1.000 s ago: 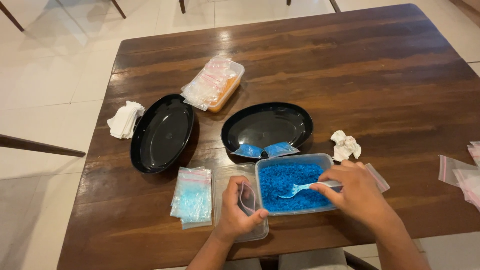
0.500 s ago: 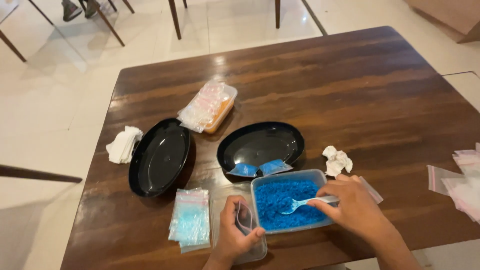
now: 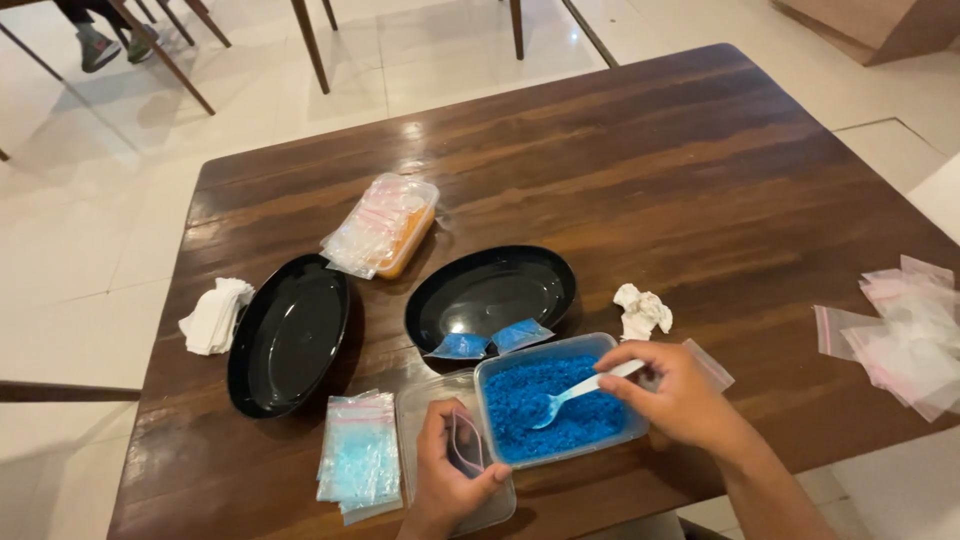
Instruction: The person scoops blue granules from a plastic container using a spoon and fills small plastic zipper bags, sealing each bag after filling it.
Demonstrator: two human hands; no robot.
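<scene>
A clear tub of blue grains sits near the table's front edge. My right hand holds a white plastic spoon whose bowl rests in the grains. My left hand grips a small clear zip bag held upright over the tub's clear lid, just left of the tub. Two small filled blue bags lie on the near rim of a black oval dish.
A second black oval dish lies to the left, with a stack of small bags in front of it. Behind stands an orange tub with bags. Crumpled tissues, a white napkin and loose bags lie around.
The view has tilted so the table sits higher and closer. My right hand has pushed the spoon's bowl a little deeper into the blue grains. My left hand keeps the bag.
</scene>
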